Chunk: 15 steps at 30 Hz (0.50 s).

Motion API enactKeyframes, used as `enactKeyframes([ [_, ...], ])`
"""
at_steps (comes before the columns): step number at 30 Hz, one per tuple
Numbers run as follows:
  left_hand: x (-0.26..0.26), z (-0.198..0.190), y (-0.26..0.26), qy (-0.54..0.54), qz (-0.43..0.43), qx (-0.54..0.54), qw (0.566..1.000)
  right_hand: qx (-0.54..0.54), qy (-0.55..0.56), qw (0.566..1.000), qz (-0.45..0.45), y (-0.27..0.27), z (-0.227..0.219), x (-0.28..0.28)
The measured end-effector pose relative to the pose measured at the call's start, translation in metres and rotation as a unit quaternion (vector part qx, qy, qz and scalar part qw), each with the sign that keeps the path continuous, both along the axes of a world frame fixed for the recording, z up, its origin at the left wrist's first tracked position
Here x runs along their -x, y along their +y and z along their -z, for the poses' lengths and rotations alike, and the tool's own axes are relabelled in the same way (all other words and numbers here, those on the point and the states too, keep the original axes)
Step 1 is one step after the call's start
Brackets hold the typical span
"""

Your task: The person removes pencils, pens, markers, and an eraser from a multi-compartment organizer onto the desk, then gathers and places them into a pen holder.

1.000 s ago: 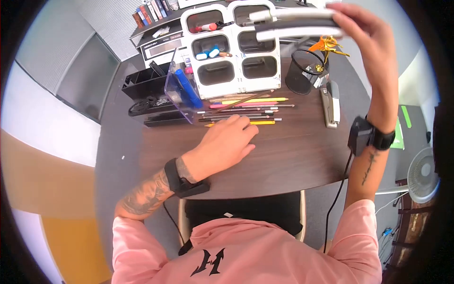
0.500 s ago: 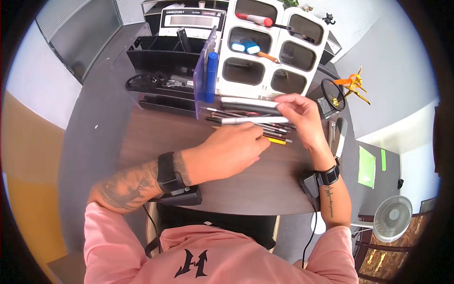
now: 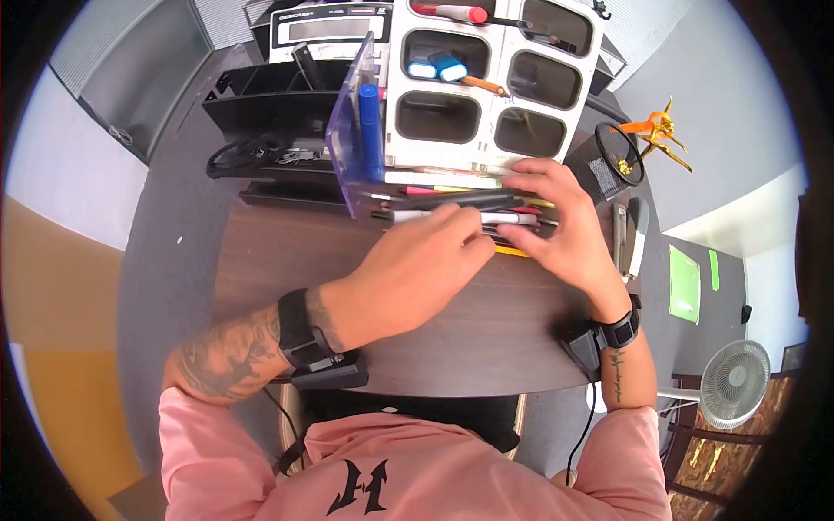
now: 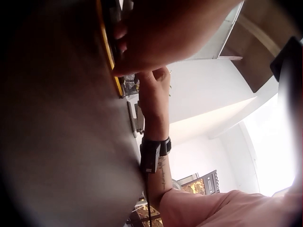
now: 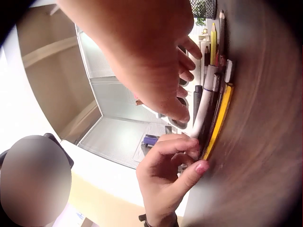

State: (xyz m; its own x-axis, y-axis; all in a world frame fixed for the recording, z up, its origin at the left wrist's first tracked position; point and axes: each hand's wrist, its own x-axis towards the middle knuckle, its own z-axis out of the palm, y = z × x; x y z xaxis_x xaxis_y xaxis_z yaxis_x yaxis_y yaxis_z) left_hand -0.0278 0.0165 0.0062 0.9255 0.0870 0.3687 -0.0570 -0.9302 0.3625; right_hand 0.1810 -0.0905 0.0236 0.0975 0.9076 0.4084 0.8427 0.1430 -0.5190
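Note:
On the desk (image 3: 417, 347) lies a row of pencils and pens, among them a yellow pencil (image 5: 220, 120) along the near side. Two white markers (image 3: 434, 180) and a dark marker (image 3: 460, 202) lie across the top of the row. My right hand (image 3: 563, 226) is spread over their right ends, index finger at the far white marker and thumb nearer me. The left hand (image 3: 413, 265) rests at the near side of the row with bent fingers; in the right wrist view its index fingertip is at a white marker's end (image 5: 203, 111) and its thumb beside the yellow pencil.
Behind the row stands a white rack (image 3: 486, 143) of open compartments holding a red marker (image 3: 460, 13) and blue-capped items. A clear-sided black organizer (image 3: 269, 104) with a blue marker (image 3: 370, 130) is on the left. A mesh cup (image 3: 599, 174) and a stapler (image 3: 632, 239) are at right.
My right hand has come down from the upper right with the white and dark markers, which now lie on the row, and its fingers have spread. The left hand has stayed by the pencils.

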Motion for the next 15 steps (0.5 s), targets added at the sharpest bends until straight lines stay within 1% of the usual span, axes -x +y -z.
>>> enactKeyframes([
  [1, -0.001, -0.002, 0.001, -0.019, -0.024, -0.018, 0.999, -0.002, 0.002, 1.0, 0.004, -0.001, 0.0, 0.001],
  [2, -0.002, -0.004, 0.003, -0.038, -0.047, -0.036, 0.998, 0.006, -0.018, 1.0, -0.008, -0.001, 0.001, 0.002],
  [3, -0.002, -0.006, 0.005, -0.043, -0.048, -0.024, 0.998, 0.014, -0.038, 0.999, -0.02, -0.002, 0.001, 0.002],
  [4, -0.002, -0.006, 0.006, -0.041, -0.042, -0.027, 0.998, 0.011, -0.035, 0.999, -0.014, -0.002, 0.002, 0.002],
  [6, -0.004, -0.006, 0.007, -0.065, -0.084, -0.063, 0.992, 0.028, -0.072, 0.996, -0.036, -0.003, 0.002, 0.001],
  [7, -0.003, -0.005, 0.008, -0.028, -0.085, -0.034, 0.995, 0.031, -0.081, 0.996, -0.038, -0.003, 0.001, 0.002],
  [8, -0.003, -0.002, 0.008, -0.026, -0.08, -0.037, 0.996, 0.029, -0.078, 0.996, -0.033, -0.003, 0.003, 0.001],
  [10, -0.005, 0.001, 0.009, -0.027, -0.097, -0.043, 0.994, -0.003, -0.078, 0.996, -0.048, -0.003, 0.006, -0.002],
  [12, -0.004, 0.001, 0.01, -0.014, -0.09, -0.046, 0.995, -0.075, -0.078, 0.994, -0.022, -0.003, -0.001, -0.009],
  [14, -0.005, 0.002, 0.009, -0.014, -0.106, -0.051, 0.993, -0.164, -0.143, 0.975, 0.049, -0.005, -0.014, -0.017],
  [15, -0.004, 0.002, 0.01, -0.011, -0.114, -0.061, 0.992, -0.179, -0.163, 0.966, 0.086, -0.007, -0.018, -0.024],
])
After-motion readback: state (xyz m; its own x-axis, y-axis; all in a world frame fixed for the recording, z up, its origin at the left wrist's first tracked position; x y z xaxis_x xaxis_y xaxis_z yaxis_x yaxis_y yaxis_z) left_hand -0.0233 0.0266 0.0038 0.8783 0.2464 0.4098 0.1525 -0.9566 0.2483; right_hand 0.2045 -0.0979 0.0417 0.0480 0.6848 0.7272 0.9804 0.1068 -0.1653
